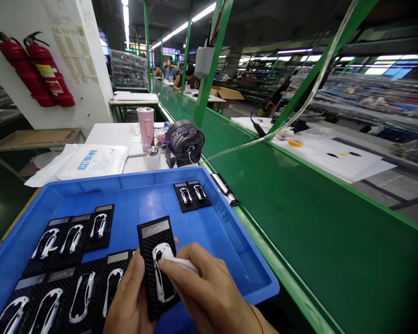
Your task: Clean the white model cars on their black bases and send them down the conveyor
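Note:
My left hand (130, 294) grips a black carbon-patterned plate (156, 230) by its edges; a white model car (163, 250) is mounted on it below a silver label. Pinched in my right hand (209, 283) is a white cloth (184, 263), its tip pressed against the car's upper part. Both hands are over a blue tray (153, 178). Several similar car plates (73, 239) lie in rows on the tray's left side. Two more plates (192, 195) sit side by side in its far right corner. My right fingers cover part of the held car.
A green conveyor belt (299, 222) runs along the right. Beyond the tray are a black fan (185, 141), a pink tumbler (146, 127), a small bottle (153, 158) and a white wiper pack (94, 162). Fire extinguishers (47, 69) hang at left; people (170, 69) sit far back.

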Demonstrator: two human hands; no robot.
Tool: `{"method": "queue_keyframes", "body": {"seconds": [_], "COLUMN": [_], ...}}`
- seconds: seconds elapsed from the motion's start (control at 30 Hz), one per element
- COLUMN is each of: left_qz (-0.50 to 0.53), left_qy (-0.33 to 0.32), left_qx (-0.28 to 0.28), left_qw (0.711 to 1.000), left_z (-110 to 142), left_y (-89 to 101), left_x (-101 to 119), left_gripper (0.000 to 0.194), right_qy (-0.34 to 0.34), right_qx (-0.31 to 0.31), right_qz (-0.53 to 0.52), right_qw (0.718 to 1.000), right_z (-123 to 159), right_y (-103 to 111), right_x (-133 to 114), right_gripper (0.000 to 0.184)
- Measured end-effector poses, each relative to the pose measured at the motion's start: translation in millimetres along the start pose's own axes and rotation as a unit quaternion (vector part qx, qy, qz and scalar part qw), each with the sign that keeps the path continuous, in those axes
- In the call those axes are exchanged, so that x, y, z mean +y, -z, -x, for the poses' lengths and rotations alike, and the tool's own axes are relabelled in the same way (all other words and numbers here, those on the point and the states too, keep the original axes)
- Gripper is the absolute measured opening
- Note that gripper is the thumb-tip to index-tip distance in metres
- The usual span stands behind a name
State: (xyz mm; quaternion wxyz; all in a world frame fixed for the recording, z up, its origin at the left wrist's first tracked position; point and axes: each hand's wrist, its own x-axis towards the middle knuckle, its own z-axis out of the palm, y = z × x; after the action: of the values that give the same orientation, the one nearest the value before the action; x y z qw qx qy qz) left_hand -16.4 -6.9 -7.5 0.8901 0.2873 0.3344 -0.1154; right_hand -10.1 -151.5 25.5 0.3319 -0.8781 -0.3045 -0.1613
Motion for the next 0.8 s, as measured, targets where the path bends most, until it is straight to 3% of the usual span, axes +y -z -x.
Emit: {"method": "queue_keyframes", "body": {"seconds": [0.07,0.23,0.33,0.43,0.57,0.8], "left_qz": [0.005,-0.007,0.012,0.031,0.034,0.022], "left_qy": [0.003,0.019,0.029,0.031,0.022,0.033], "left_qx": [-0.004,-0.092,-0.070,-0.055,-0.049,-0.069], "left_qw": [1.000,0.996,0.997,0.998,0.998,0.997], "left_z": [0,3,6,10,13,10], "left_y": [-1.1,-3.7,-6.9,-9.6,-9.7,-7.4], "left_x": [3,8,6,5,7,11], "left_gripper": [0.049,0.052,0.048,0.045,0.045,0.044], "right_qy": [-0.003,-0.054,-0.015,0.043,0.031,0.054], "right_qx": [-0.006,0.035,0.060,0.027,-0.005,-0.026], "right_qz": [-0.020,-0.089,-0.092,-0.042,0.049,0.061], "right_qw": [1.000,0.994,0.994,0.998,0.998,0.996], "right_z": [2,6,2,-3,-4,1], "right_y": [3,15,15,9,1,1], "right_x": [6,13,3,-5,-3,-4], "right_gripper": [0.038,0.042,0.040,0.033,0.033,0.030]}}
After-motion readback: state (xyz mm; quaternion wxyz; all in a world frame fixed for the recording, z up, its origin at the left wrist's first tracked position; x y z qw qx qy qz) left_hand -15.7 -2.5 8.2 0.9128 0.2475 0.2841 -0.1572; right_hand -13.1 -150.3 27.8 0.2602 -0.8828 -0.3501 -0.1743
